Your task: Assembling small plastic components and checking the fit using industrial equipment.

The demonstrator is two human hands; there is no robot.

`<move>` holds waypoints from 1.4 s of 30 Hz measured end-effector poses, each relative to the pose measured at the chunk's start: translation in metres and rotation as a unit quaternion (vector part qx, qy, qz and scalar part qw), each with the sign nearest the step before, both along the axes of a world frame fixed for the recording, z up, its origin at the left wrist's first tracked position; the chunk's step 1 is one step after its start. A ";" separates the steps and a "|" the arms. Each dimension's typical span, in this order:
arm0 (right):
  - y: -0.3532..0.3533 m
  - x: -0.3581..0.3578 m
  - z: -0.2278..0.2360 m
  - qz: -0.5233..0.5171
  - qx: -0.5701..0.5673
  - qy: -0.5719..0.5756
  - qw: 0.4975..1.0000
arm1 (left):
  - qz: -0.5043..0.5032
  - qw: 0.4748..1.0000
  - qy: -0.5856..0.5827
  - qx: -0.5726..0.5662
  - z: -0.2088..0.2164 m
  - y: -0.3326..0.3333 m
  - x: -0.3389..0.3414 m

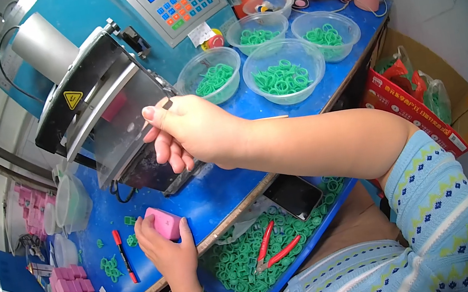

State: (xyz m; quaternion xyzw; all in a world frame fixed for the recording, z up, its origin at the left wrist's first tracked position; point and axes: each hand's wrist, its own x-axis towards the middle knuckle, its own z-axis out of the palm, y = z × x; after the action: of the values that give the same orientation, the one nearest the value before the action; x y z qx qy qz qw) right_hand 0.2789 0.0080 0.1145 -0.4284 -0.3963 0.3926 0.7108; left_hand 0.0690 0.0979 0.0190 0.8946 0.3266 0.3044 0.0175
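Pink block [165, 222] in left hand's [168, 251] closed grip; right hand [191, 133] pinching machine's clear guard [118, 126].

Blue bench [301, 103] carries four bowls [281, 78] of green rings.

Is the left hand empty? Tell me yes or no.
No: the left hand grips a small pink block at the near edge of the blue table.

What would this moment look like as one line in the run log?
left hand: holds pink rounded plastic block | right hand: on clear hinged machine guard | nearby: clear bowls of green rings
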 end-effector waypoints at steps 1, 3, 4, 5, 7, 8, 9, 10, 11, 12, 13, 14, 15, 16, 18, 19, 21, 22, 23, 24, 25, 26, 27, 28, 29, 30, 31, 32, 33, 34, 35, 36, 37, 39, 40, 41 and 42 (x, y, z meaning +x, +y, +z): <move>0.001 -0.001 -0.004 0.001 0.001 -0.001 1.000 | 0.001 1.000 -0.001 0.001 -0.001 0.001 0.000; 0.001 0.000 -0.012 0.000 -0.003 0.007 1.000 | 0.002 1.000 -0.007 0.001 -0.002 0.001 0.002; 0.002 0.001 -0.016 -0.002 -0.003 0.010 1.000 | 0.001 1.000 -0.008 0.002 -0.002 0.001 0.003; 0.002 -0.001 -0.015 -0.002 -0.003 0.010 1.000 | 0.001 1.000 -0.007 0.005 -0.002 0.002 0.003; 0.001 -0.002 -0.013 -0.015 -0.003 0.014 1.000 | 0.002 1.000 -0.008 0.008 0.000 0.002 0.004; 0.001 -0.005 -0.012 -0.015 -0.003 0.013 1.000 | -0.001 1.000 -0.009 0.005 0.001 0.001 0.003; 0.002 -0.009 -0.011 -0.023 -0.001 0.019 1.000 | -0.003 1.000 -0.011 0.003 0.003 0.000 0.001; 0.002 -0.013 -0.008 -0.032 0.001 0.025 0.999 | -0.002 1.000 -0.015 0.004 0.005 0.000 -0.001; 0.003 -0.010 -0.011 -0.030 -0.001 0.028 0.999 | 0.000 1.000 -0.009 0.003 0.003 0.000 0.001; 0.004 -0.007 -0.013 -0.031 -0.012 0.041 0.999 | 0.002 1.000 -0.004 0.001 0.002 0.000 0.004; 0.004 -0.004 -0.015 -0.033 -0.024 0.054 0.998 | 0.005 1.000 -0.002 0.000 0.001 0.000 0.006; 0.002 -0.006 -0.012 -0.029 -0.023 0.048 0.998 | 0.004 1.000 -0.004 -0.003 0.002 -0.001 0.003; -0.001 -0.008 -0.008 -0.028 -0.038 0.052 0.998 | 0.003 1.000 -0.006 -0.007 0.002 -0.002 0.001; -0.003 -0.009 -0.007 -0.027 -0.053 0.057 0.997 | 0.007 1.000 -0.010 -0.008 0.002 -0.004 0.000; -0.005 -0.007 -0.004 -0.012 -0.058 0.052 0.997 | 0.011 1.000 -0.014 0.019 0.003 -0.006 -0.001; -0.006 -0.006 -0.004 -0.002 -0.063 0.052 0.997 | 0.016 1.000 -0.016 0.017 0.003 -0.006 -0.002; -0.007 -0.003 -0.005 0.013 -0.061 0.054 0.997 | 0.009 1.000 -0.021 0.000 0.004 -0.005 -0.002; -0.006 -0.002 -0.005 0.019 -0.061 0.058 0.996 | 0.013 1.000 -0.022 -0.002 0.003 -0.004 -0.002; -0.007 -0.001 -0.005 0.023 -0.060 0.062 0.996 | 0.011 1.000 -0.026 -0.001 0.003 -0.004 0.000; -0.007 0.000 -0.005 0.028 -0.060 0.061 0.996 | 0.009 1.000 -0.029 0.000 0.003 -0.003 0.000; -0.006 0.000 -0.005 0.029 -0.062 0.062 0.996 | 0.011 1.000 -0.029 -0.002 0.004 -0.004 0.000; -0.005 0.001 -0.006 0.027 -0.056 0.059 0.996 | 0.011 0.999 -0.029 -0.006 0.005 -0.004 0.001; -0.005 0.002 -0.006 0.025 -0.051 0.058 0.997 | 0.012 0.999 -0.029 -0.009 0.005 -0.004 0.002; -0.003 0.004 -0.006 0.025 -0.051 0.058 0.997 | 0.011 0.999 -0.028 -0.010 0.005 -0.003 0.002; 0.000 0.006 -0.006 0.014 -0.061 0.069 0.996 | 0.010 0.999 -0.036 -0.009 0.005 -0.003 0.003; 0.003 0.007 -0.006 0.004 -0.071 0.080 0.994 | 0.009 0.999 -0.044 -0.007 0.005 -0.003 0.004; 0.005 0.008 -0.007 0.000 -0.070 0.081 0.994 | 0.005 0.999 -0.043 -0.007 0.005 -0.002 0.004; 0.006 0.008 -0.008 0.000 -0.067 0.084 0.994 | 0.011 0.999 -0.046 -0.007 0.004 -0.002 0.003; 0.008 0.009 -0.009 -0.001 -0.063 0.087 0.994 | 0.016 0.999 -0.049 -0.006 0.004 -0.003 0.003; 0.012 0.011 -0.008 -0.003 -0.062 0.088 0.994 | 0.013 0.999 -0.047 -0.006 0.003 -0.002 0.002; 0.015 0.015 -0.006 0.019 -0.083 0.113 0.990 | 0.017 0.998 -0.049 -0.024 0.003 -0.001 0.002; 0.017 0.018 -0.004 0.042 -0.103 0.138 0.984 | 0.021 0.998 -0.051 -0.041 0.002 -0.001 0.002; 0.018 0.019 -0.002 0.038 -0.102 0.139 0.984 | 0.018 0.998 -0.050 -0.041 0.003 -0.001 0.002; 0.020 0.017 0.002 0.040 -0.122 0.160 0.979 | 0.024 0.997 -0.046 -0.062 0.002 -0.001 0.001; 0.019 0.017 0.002 0.041 -0.122 0.161 0.979 | 0.024 0.997 -0.045 -0.062 0.002 -0.002 0.001; 0.018 0.018 0.003 0.042 -0.118 0.160 0.979 | 0.025 0.997 -0.043 -0.058 0.003 -0.002 0.001; 0.017 0.019 0.003 0.043 -0.113 0.160 0.980 | 0.025 0.997 -0.041 -0.055 0.003 -0.002 0.001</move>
State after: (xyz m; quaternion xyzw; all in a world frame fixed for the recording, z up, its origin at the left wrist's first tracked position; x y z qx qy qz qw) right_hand 0.2978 0.0248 0.1170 -0.4201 -0.2484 0.5288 0.6944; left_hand 0.0701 0.0957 0.0216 0.8708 0.3640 0.3225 0.0721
